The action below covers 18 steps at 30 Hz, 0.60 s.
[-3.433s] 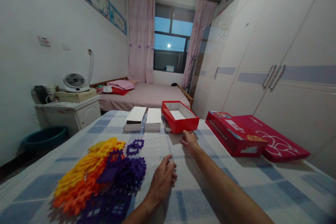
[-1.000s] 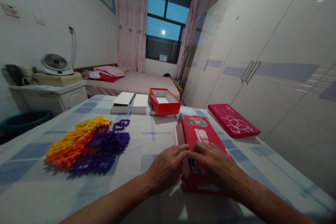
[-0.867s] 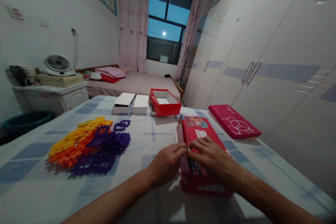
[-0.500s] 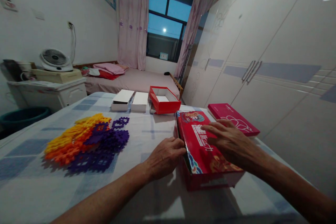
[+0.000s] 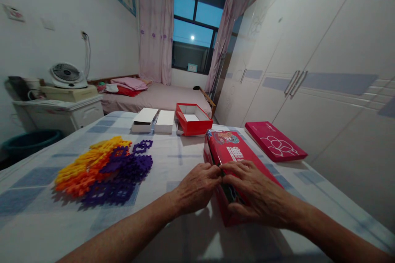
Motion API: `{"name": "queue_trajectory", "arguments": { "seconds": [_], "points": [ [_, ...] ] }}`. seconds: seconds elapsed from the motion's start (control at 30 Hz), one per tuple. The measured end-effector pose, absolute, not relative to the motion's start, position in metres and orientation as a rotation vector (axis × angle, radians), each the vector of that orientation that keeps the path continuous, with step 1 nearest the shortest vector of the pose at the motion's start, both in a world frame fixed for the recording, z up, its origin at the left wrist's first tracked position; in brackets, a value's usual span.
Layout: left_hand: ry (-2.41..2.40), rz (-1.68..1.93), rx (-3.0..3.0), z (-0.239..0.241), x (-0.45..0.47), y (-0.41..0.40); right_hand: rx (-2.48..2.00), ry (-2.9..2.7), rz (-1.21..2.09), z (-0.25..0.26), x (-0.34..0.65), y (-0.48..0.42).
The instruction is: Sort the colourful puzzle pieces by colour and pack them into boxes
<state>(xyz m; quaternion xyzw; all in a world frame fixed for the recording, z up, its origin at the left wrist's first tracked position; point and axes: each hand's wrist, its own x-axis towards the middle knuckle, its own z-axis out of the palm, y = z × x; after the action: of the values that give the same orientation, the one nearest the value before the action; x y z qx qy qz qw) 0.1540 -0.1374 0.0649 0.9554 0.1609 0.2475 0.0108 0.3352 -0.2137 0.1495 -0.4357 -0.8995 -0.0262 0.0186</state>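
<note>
A red printed cardboard box (image 5: 226,144) with white lettering lies on the table in front of me. My left hand (image 5: 199,185) is closed, its fingertips pinching the box's left edge near the middle. Beside it, my right hand (image 5: 256,193) lies over the near part of the top, fingers curled over the same left edge and thumb by the near corner. A dark gap shows under the lid's edge there. What exactly the fingertips grasp is partly hidden.
Yellow, orange and purple interlocking plastic pieces (image 5: 105,168) lie heaped at left. Two white boxes (image 5: 164,121) and an open red box (image 5: 197,125) stand at the table's far side. A flat magenta box (image 5: 277,144) lies right. A wardrobe (image 5: 339,111) borders the right.
My right hand has moved left and nearer, from the middle of the box top to its left edge beside my left hand. The lid's left edge looks slightly lifted.
</note>
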Motion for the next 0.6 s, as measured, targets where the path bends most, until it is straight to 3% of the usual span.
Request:
{"name": "queue_trajectory", "arguments": {
  "seconds": [0.4, 0.6],
  "points": [
    [0.397, 0.849, 2.906, 0.066, 0.162, -0.134, -1.234, -2.889, -0.263, 0.166, 0.353, -0.215],
    [0.502, 0.843, 2.861, 0.064, 0.149, -0.135, -1.514, -1.978, -0.481, 0.195, 0.402, -0.222]
  ]
}}
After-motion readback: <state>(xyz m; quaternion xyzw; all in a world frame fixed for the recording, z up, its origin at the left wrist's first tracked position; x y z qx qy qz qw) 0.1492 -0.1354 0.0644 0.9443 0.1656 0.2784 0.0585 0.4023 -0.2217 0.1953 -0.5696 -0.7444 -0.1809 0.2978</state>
